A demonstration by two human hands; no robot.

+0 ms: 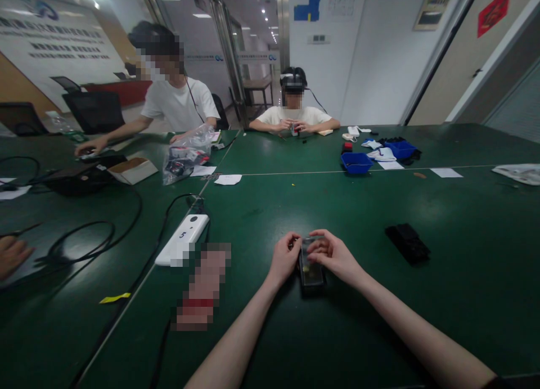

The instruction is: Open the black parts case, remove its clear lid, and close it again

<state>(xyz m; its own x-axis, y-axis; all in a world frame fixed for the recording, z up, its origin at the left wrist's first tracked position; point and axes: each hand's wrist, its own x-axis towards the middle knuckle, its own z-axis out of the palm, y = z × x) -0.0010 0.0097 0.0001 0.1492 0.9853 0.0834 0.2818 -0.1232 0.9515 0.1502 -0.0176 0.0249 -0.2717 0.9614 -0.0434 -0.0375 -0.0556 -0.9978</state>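
A small dark box with a clear, shiny top lies on the green table in front of me. What is inside it is too dim to make out. At its upper left edge my left hand is closed, its thumb and fingers pinching the side. My right hand reaches over from the right, fingers apart and slightly bent across the clear top. Whether these fingertips press on it I cannot tell. Farther right lies a folded black pouch-like item, apart from both hands.
A white power bank marked 5 and black cables lie to the left, beside a blurred-out item. Across the table are a blue tray, a plastic bag and an open carton. Two people sit opposite; another person's hand shows at far left.
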